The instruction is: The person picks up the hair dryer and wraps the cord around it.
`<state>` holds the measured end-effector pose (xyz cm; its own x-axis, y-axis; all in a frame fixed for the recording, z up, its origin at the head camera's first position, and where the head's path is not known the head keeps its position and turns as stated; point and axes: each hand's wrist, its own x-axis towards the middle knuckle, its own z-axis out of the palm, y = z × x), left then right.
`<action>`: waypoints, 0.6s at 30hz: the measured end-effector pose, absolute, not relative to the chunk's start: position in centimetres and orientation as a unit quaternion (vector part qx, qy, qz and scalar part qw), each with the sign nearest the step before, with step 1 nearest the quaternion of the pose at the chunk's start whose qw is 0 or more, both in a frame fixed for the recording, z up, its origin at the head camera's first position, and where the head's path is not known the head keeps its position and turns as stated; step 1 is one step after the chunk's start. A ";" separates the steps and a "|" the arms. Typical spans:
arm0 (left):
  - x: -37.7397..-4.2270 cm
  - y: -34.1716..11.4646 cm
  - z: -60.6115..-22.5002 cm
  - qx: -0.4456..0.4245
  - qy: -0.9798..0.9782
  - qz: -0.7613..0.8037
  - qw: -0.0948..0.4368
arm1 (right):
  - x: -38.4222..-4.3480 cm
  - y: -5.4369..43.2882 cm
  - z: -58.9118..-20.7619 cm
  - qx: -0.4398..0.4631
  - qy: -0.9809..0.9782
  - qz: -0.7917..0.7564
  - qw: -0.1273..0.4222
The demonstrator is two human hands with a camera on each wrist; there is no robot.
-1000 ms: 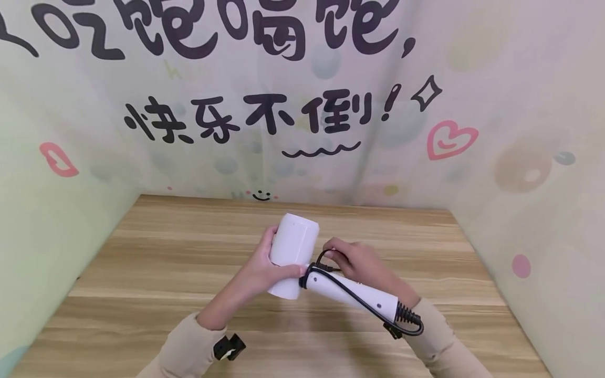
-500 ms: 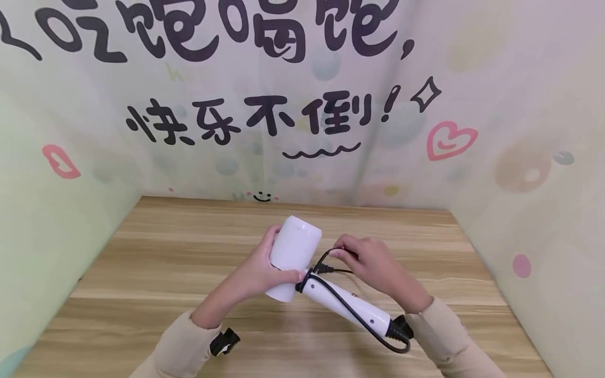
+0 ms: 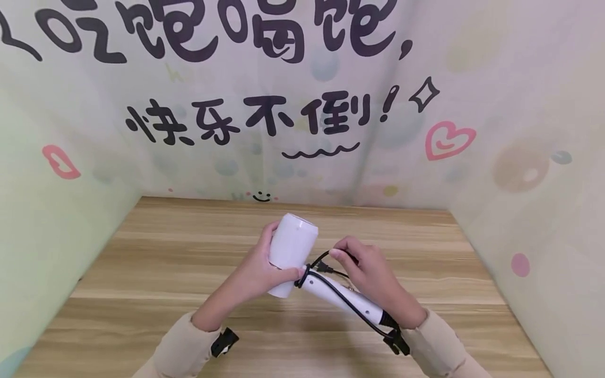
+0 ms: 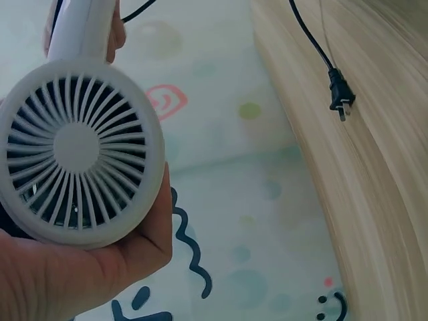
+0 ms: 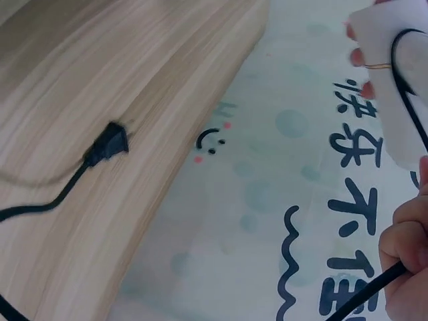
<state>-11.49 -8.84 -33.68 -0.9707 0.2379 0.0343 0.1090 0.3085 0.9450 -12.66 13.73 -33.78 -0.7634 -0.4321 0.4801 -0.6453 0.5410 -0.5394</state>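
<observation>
A white hair dryer (image 3: 293, 244) is held up over the table, tilted, its handle pointing to the lower right. My left hand (image 3: 257, 270) grips the barrel, with the thumb across it near the handle's top. In the left wrist view the slatted round grille (image 4: 75, 148) faces the camera. A black power cord (image 3: 347, 299) runs along the handle and winds round its upper end. My right hand (image 3: 380, 278) pinches a stretch of this cord beside the handle. Just behind the handle shows the two-pin plug (image 3: 323, 266), dangling in the left wrist view (image 4: 341, 92).
Beneath the hands is a wood-grain table (image 3: 156, 252). A printed fabric backdrop (image 3: 255, 168) with dark lettering rises behind it, and pale walls stand at both sides. Black camera mounts (image 3: 225, 342) sit at the cuffs.
My right hand has shifted to the right, and the cord between it and the handle's top is drawn straighter. The dryer's handle end has moved slightly left. My left hand keeps its grip.
</observation>
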 end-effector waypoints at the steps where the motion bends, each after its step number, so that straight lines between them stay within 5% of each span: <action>1: -11.5 -8.9 -33.7 0.104 0.808 0.577 0.051 | -12.6 13.7 -33.8 0.308 -0.863 0.372 0.148; 18: -11.6 -7.6 -34.3 0.091 0.854 0.513 -0.004 | -12.3 14.2 -33.9 0.280 -0.870 0.357 0.192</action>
<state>-11.64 -7.58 -34.33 -0.9834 0.1514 0.1004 0.1597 0.4572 0.8749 -12.30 14.22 -33.95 -0.7692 -0.3505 0.5343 -0.6246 0.5889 -0.5129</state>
